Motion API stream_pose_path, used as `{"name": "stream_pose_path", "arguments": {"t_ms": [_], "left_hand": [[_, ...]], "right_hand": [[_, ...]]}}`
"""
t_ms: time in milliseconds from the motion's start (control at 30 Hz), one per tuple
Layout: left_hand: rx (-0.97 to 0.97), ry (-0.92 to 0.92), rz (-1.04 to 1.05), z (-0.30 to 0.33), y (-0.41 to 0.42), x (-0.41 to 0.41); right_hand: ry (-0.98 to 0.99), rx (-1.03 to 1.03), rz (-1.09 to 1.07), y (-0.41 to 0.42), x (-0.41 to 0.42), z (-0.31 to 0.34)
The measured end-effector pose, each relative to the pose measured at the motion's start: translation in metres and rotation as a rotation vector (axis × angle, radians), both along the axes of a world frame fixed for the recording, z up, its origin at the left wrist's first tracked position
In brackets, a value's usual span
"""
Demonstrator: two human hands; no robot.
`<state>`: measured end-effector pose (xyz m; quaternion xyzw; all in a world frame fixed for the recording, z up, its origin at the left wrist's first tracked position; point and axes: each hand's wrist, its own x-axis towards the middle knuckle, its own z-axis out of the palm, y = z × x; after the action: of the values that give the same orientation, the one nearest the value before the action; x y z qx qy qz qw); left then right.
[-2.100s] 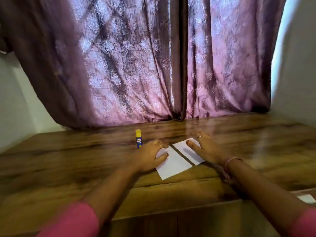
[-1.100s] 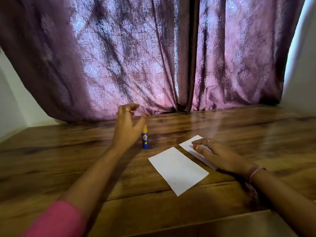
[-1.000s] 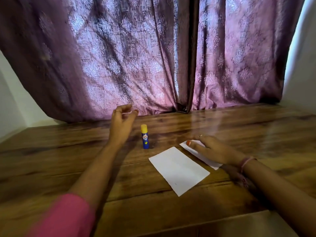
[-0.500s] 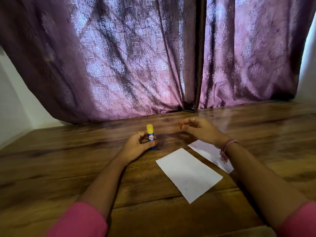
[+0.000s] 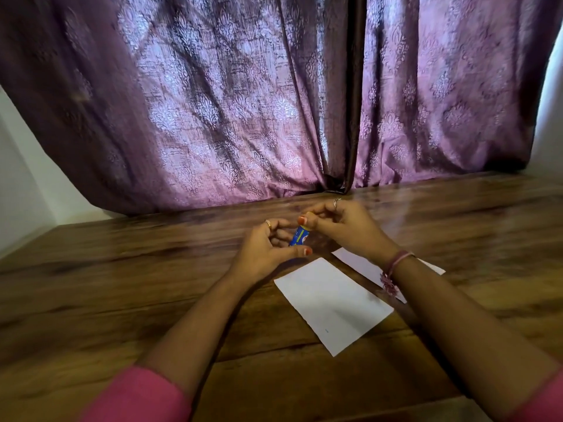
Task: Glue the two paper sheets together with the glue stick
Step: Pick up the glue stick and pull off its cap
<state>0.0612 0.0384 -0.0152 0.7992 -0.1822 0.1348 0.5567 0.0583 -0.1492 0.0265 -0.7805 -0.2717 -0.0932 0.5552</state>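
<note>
Most of the glue stick (image 5: 300, 236) is hidden between the left hand (image 5: 268, 251) and right hand (image 5: 344, 228), its cap covered by the fingers. The far paper sheet (image 5: 362, 264) is partly covered by the right wrist. Both sleeves are cut off by the lower edge.

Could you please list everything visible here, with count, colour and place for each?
glue stick: one, blue body, yellow cap mostly hidden by fingers, held tilted between both hands above the table
near paper sheet: one, white, flat on the table, in front of the hands
far paper sheet: one, white, flat on the table, partly under the right wrist, apart from the other sheet
table: one, brown wood planks, fills the lower half
curtains: two panels, purple patterned, behind the table
walls: white, at both edges
left hand: grips the stick's body, ring on a finger
right hand: pinches the cap end, ring, pink wrist thread
sleeves: two, pink, bottom corners
</note>
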Motion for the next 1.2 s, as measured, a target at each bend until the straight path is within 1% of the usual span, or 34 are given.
{"name": "stream_pose_path", "arguments": {"t_ms": [100,200,300,367,467,533,667,733,833,933,1033,1133,1200], "left_hand": [[0.018,0.000,0.031,-0.001,0.000,0.001],[0.001,0.005,-0.028,0.005,-0.001,0.000],[-0.018,0.024,-0.070,0.008,0.000,-0.003],[0.003,0.046,-0.092,0.008,0.005,-0.004],[0.016,0.072,-0.090,0.007,0.014,-0.005],[-0.015,0.063,-0.065,0.009,0.017,-0.004],[-0.062,0.079,-0.054,0.007,0.020,-0.001],[-0.087,0.096,-0.040,0.003,0.023,0.001],[-0.173,0.127,0.024,-0.003,0.032,0.007],[-0.294,0.186,0.093,-0.006,0.040,0.014],[-0.409,0.229,0.131,-0.006,0.043,0.016],[-0.437,0.232,0.136,-0.005,0.046,0.015],[-0.449,0.224,0.115,-0.004,0.047,0.013]], "right_hand": [[-0.049,-0.047,-0.037,0.000,0.002,0.001],[-0.098,-0.095,-0.053,-0.001,0.003,0.004],[-0.149,-0.135,-0.008,-0.002,0.001,0.008],[-0.133,-0.062,0.061,-0.008,-0.001,0.015],[-0.098,0.115,0.127,-0.024,0.000,0.024],[-0.060,0.149,0.123,-0.031,0.002,0.023],[0.065,0.094,0.143,-0.023,0.003,0.011],[0.091,0.069,0.149,-0.017,0.004,0.008],[0.124,0.086,0.142,-0.008,0.002,0.005],[0.118,0.063,0.145,0.001,-0.002,0.003],[0.078,-0.047,0.188,0.011,-0.007,0.000],[0.037,-0.152,0.259,0.027,-0.015,-0.006],[0.045,-0.198,0.338,0.039,-0.022,-0.010]]}}
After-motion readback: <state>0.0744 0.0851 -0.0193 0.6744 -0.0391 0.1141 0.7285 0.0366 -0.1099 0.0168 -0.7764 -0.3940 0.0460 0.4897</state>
